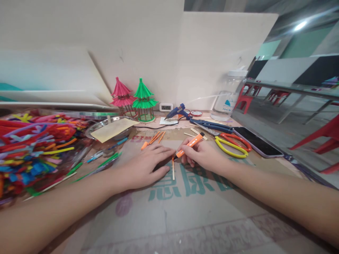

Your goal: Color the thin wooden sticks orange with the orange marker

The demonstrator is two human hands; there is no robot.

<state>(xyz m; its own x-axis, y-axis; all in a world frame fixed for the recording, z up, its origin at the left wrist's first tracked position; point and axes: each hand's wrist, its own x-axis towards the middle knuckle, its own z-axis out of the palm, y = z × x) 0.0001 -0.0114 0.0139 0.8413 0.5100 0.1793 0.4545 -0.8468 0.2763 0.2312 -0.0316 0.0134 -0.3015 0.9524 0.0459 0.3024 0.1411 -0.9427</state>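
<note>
My right hand (197,153) grips an orange marker (192,143) in a writing hold, its tip pointing down and to the left. Under that tip lies a thin wooden stick (173,171); its far end is coloured orange and its near end is bare wood. My left hand (149,164) rests flat on the board to the left, fingers stretched out, with the fingertips by the stick's far end. Whether they touch it I cannot tell. Beyond the left hand are several orange sticks (156,137) and an orange cap (144,145).
Colourful pipe cleaners (31,151) pile up at left beside a metal dish (92,132). Behind stand a red pagoda model (122,95), a green one (143,100) and a blue glue gun (176,111). Scissors (230,150), a phone (256,141) and a bottle (226,98) are at right.
</note>
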